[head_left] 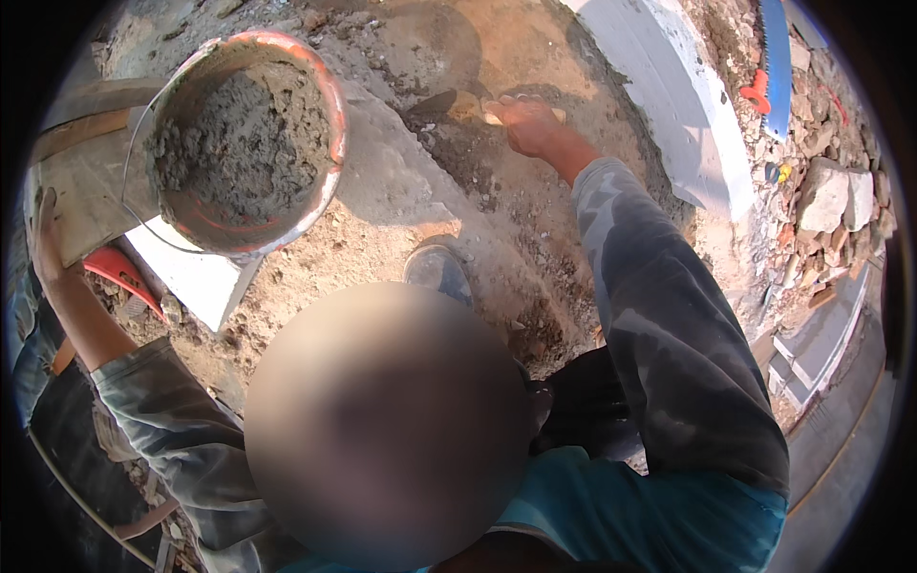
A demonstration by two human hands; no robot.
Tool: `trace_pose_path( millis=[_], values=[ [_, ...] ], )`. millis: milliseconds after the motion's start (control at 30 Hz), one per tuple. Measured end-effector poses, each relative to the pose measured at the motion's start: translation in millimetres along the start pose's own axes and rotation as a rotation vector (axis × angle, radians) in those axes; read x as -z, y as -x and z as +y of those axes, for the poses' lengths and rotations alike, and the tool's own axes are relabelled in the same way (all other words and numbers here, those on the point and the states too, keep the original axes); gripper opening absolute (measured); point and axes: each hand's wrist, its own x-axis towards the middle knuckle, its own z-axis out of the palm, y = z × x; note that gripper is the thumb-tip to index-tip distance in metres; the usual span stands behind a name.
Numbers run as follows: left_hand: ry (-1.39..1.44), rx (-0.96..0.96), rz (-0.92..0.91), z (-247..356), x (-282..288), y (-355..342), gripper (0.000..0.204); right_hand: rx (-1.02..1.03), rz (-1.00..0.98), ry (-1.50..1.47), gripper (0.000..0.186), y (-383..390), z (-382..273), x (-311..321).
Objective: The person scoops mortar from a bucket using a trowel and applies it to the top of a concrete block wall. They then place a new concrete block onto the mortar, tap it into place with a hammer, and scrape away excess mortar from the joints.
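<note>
My right hand (pixel 530 124) is closed around the pale handle of a trowel (pixel 441 105), whose dull blade points left over the damp, mortar-smeared ground. On the far left, my left hand (pixel 45 229) lies with its fingers stretched along the edge of a wooden board (pixel 91 218). Between the hands stands an orange-rimmed bucket (pixel 334 177) with a thin wire handle. Grey wet mortar (pixel 250 134) fills much of it. The bucket rests beside the board and a white block (pixel 196 272).
A red-handled tool (pixel 119 272) lies below the board. Pale blocks (pixel 673 105) form a curved row on the right, with a blue-bladed handsaw (pixel 776 72) and rubble (pixel 826 196) beyond. My boot (pixel 437 272) is on the dirt below the bucket.
</note>
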Motion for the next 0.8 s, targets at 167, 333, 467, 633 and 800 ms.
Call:
trace_pose_path(
  millis=[167, 333, 467, 633, 800],
  values=[
    [0.126, -0.032, -0.007, -13, 6, 5, 0.051, -0.128, -0.344, -0.251, 0.051, 85, -21, -28],
    [-0.049, -0.117, -0.119, -20, 32, -43, 0.052, -0.244, -0.294, -0.766, 0.052, 132, -36, -70],
    [-0.212, -0.128, -0.016, -6, 46, -38, 0.052, -0.449, -0.461, -1.282, 0.041, 136, -43, -71],
    [0.127, -0.042, 0.021, -19, -2, 16, 0.055, -0.299, -0.406, -1.227, 0.053, 161, 2, -33],
    [0.191, -0.107, 0.036, -11, -22, 10, 0.055, -0.389, -0.155, -1.405, 0.060, 185, 50, 77]
  ],
)
